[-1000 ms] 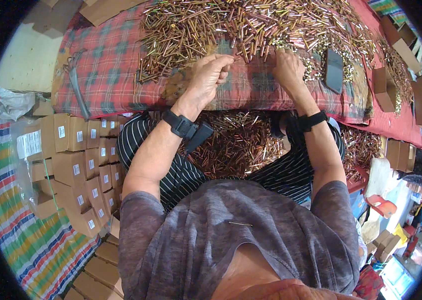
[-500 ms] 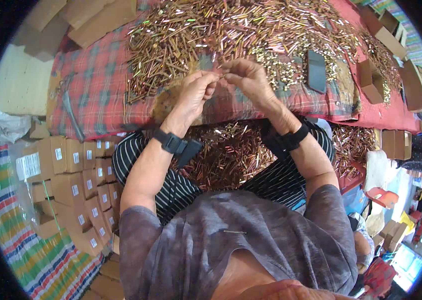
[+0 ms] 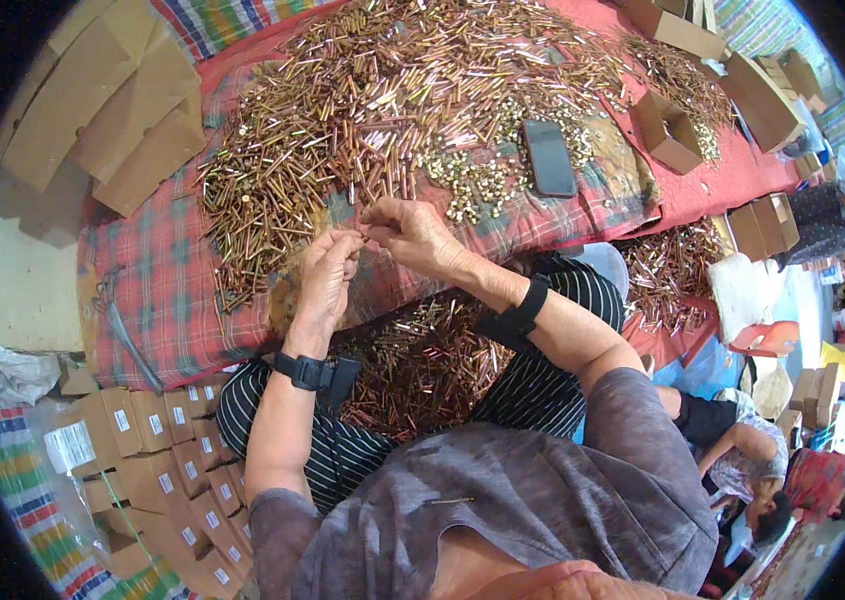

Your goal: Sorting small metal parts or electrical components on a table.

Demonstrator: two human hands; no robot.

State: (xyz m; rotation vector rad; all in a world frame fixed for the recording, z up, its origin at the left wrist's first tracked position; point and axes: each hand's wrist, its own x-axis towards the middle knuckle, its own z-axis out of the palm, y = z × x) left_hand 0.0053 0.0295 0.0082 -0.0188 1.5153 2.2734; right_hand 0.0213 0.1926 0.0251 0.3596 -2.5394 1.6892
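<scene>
Both the left hand (image 3: 328, 275) and right hand (image 3: 413, 232) have fingers pinched together on thin brass-coloured metal pins (image 3: 368, 232), above the heaped bench (image 3: 158, 290).

Left hand (image 3: 328, 275) raised with fingers curled, fingertips pinched together toward the right hand (image 3: 413, 235). Right hand opposite, thumb and forefinger pinched, the two sets of fingertips meeting. Both forearms bare, each wearing a dark wrist strap, elbows bent and drawn in.
</scene>
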